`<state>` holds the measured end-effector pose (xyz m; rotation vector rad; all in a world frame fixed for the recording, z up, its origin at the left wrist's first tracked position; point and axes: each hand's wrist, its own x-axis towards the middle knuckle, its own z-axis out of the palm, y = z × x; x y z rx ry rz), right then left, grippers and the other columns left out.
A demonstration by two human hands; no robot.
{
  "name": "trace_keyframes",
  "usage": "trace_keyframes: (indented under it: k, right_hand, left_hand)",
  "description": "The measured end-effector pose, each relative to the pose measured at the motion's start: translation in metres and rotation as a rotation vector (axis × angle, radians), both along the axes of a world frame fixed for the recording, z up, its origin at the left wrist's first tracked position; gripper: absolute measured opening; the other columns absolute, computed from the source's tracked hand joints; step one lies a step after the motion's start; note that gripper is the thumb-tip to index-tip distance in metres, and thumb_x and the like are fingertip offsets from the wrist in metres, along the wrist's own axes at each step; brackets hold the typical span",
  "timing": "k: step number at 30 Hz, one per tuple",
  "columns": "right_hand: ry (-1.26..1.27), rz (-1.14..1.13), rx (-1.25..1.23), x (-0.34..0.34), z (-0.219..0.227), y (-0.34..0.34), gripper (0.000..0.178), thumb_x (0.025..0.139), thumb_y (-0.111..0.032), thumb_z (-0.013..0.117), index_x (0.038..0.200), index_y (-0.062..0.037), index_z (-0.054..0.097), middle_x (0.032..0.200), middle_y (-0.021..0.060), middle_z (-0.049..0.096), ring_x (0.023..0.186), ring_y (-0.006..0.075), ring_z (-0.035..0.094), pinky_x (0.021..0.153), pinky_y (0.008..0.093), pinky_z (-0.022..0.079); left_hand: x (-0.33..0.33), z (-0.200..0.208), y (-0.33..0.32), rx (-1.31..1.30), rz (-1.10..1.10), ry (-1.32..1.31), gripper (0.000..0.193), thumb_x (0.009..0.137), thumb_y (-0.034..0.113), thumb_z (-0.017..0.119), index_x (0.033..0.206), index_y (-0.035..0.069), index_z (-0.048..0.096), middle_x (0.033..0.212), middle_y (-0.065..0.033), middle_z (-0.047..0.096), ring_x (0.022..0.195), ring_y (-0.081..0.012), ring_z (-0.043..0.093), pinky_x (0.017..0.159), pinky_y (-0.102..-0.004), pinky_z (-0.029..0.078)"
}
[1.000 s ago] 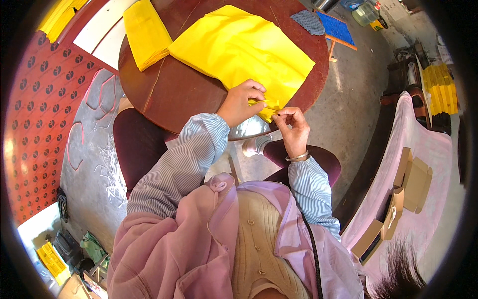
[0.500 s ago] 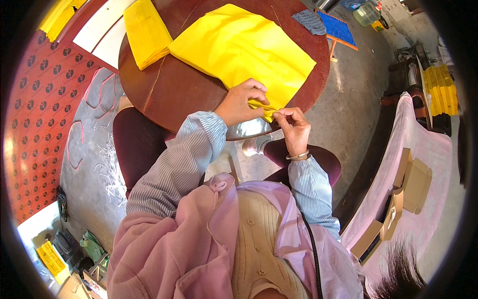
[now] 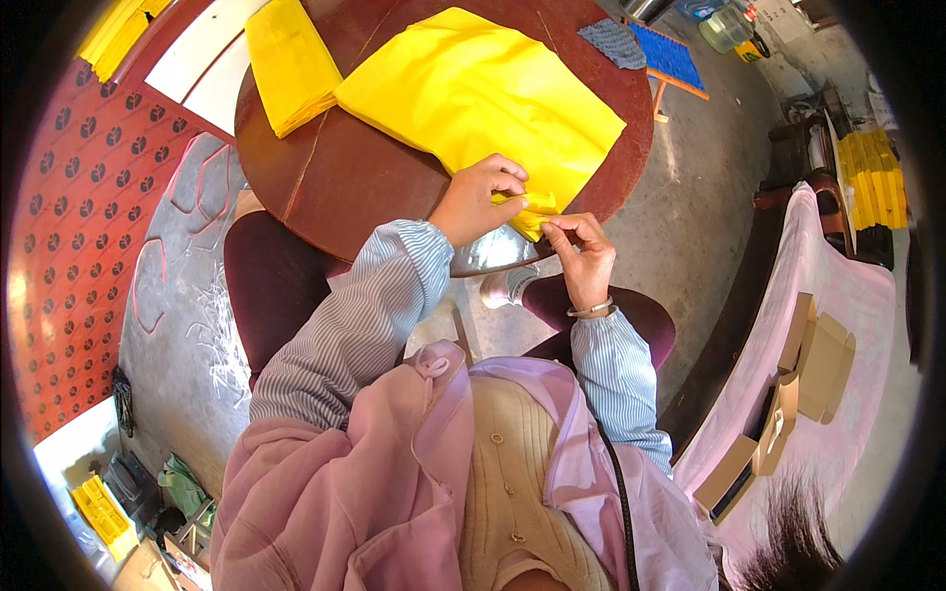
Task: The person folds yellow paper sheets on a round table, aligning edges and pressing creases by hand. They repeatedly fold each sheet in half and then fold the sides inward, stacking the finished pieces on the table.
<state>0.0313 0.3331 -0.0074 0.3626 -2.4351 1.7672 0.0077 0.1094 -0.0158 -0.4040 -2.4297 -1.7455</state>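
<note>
A large piece of bright yellow fabric (image 3: pixel 483 98) lies across the round dark-red table (image 3: pixel 365 187), its near corner gathered at the table's front edge. My left hand (image 3: pixel 480 200) pinches the gathered folds between thumb and fingers. Just to its right, my right hand (image 3: pixel 583 251) grips the tip of the same corner between thumb and forefinger. The two hands are a short way apart, with bunched yellow cloth between them. Toward the left of the table rests a folded stack of yellow fabric (image 3: pixel 289 69), touching the large piece.
A grey cloth (image 3: pixel 613 43) sits at the table's far right edge, beside a blue-topped stool (image 3: pixel 668 59). Opened cardboard boxes (image 3: pixel 823 369) lie on a pink-covered bench (image 3: pixel 855 295) to the right. More yellow pieces (image 3: pixel 871 179) hang behind it. White scraps (image 3: pixel 222 335) litter the floor at left.
My left thumb has shifted slightly over the gathered corner, and the folds between the hands are bunched differently. My right hand has hardly moved.
</note>
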Motion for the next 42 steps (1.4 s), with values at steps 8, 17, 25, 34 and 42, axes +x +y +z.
trace_keyframes:
  k: [8,17,25,34,42]
  right_hand:
    - [-0.100,0.006,-0.029,-0.001,-0.002,0.001,0.008,0.093,0.001,0.082,0.100,0.0015,0.077,0.097,0.0024,0.070,0.088,0.0090,0.067,0.079,0.0237,0.055]
    - [-0.110,0.034,-0.129,0.000,-0.004,0.000,0.019,0.092,0.004,0.082,0.109,-0.0008,0.076,0.096,0.0014,0.068,0.086,0.0084,0.065,0.081,0.0235,0.055]
    - [-0.024,0.001,-0.018,-0.001,0.000,0.000,0.011,0.090,-0.001,0.085,0.100,0.0003,0.080,0.091,0.0029,0.070,0.079,0.0087,0.065,0.072,0.0245,0.053]
    - [-0.073,0.014,-0.005,0.000,0.001,-0.001,0.009,0.091,0.002,0.083,0.098,0.0005,0.077,0.094,0.0019,0.068,0.086,0.0088,0.065,0.079,0.0243,0.053]
    - [-0.089,0.022,-0.044,-0.001,-0.004,0.000,0.010,0.093,0.002,0.082,0.100,0.0018,0.074,0.098,0.0014,0.066,0.087,0.0089,0.065,0.080,0.0246,0.055]
  left_hand:
    - [0.003,0.010,-0.006,-0.026,-0.080,-0.007,0.015,0.086,0.008,0.080,0.099,0.002,0.077,0.123,-0.0117,0.070,0.114,-0.0249,0.070,0.099,-0.0342,0.056]
    - [0.001,0.002,0.001,-0.002,0.013,-0.017,0.013,0.088,0.009,0.081,0.096,0.002,0.074,0.119,-0.0108,0.072,0.107,-0.0247,0.072,0.095,-0.0331,0.057]
    - [0.000,0.001,-0.002,0.003,-0.018,0.005,0.011,0.088,0.007,0.079,0.097,0.003,0.075,0.119,-0.0115,0.071,0.109,-0.0247,0.072,0.096,-0.0335,0.056]
    - [0.002,0.008,-0.006,-0.001,-0.093,-0.018,0.016,0.082,0.008,0.080,0.098,0.006,0.078,0.123,-0.0113,0.069,0.116,-0.0255,0.069,0.102,-0.0364,0.054]
    - [0.001,0.011,-0.011,-0.041,-0.146,-0.050,0.019,0.080,0.007,0.078,0.100,0.008,0.079,0.125,-0.0109,0.066,0.119,-0.0260,0.066,0.104,-0.0370,0.053]
